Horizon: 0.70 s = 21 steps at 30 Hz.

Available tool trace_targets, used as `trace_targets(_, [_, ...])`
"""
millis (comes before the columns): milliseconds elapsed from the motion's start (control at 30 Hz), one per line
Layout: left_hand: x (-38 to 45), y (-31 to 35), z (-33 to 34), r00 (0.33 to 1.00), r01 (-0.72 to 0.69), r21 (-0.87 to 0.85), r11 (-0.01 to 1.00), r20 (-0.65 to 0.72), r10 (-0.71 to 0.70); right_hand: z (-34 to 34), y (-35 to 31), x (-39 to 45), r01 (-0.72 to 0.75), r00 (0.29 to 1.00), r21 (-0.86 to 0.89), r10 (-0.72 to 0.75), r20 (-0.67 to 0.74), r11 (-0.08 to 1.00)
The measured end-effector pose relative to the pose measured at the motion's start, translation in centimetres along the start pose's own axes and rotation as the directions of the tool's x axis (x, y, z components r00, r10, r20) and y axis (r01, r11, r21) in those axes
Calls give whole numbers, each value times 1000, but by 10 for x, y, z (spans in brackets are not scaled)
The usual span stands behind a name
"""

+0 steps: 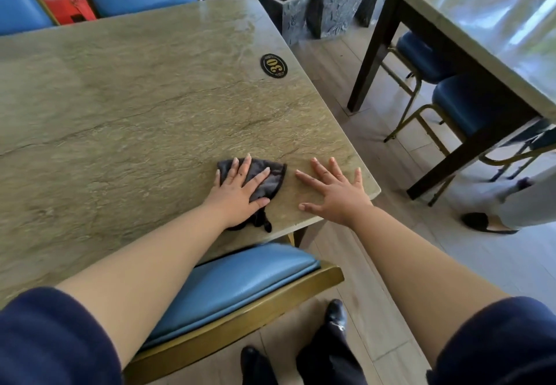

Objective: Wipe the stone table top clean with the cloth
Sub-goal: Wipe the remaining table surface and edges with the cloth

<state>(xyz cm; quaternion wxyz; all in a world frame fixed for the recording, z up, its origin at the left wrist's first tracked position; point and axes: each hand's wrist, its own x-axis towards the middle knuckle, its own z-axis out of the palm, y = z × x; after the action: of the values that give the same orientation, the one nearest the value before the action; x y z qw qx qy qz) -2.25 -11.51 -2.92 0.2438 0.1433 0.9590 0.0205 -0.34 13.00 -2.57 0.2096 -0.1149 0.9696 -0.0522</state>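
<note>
A greenish-beige stone table top (pixel 135 107) fills the left and middle of the head view. Near its front right corner lies a dark grey cloth (pixel 272 178). My left hand (pixel 240 190) presses flat on the cloth with its fingers straight and spread; part of the cloth sticks out beyond the fingers and below the wrist. My right hand (pixel 337 192) rests flat on the bare stone just right of the cloth, fingers spread, close to the table's right edge.
A black oval plate with the number 30 (pixel 273 66) is fixed near the right edge. A blue chair (pixel 240 288) is tucked under the front edge; more blue chairs stand behind. Stone planters (pixel 328 5), a second table (pixel 481 38) and someone's foot (pixel 484 222) lie to the right.
</note>
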Motion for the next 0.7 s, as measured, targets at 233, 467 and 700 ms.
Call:
trace_targets(233, [58, 42, -27, 969, 244, -94, 965, 67, -238, -11, 48, 20, 259, 964, -37, -261, -50, 965])
trace_targets(467, [81, 73, -42, 889, 361, -455, 814, -96, -448, -41, 125, 40, 325, 931, 3, -320, -178, 946])
trace_targets(700, [79, 129, -50, 747, 196, -604, 772, -418, -517, -53, 153, 55, 307, 944, 130, -284, -167, 943])
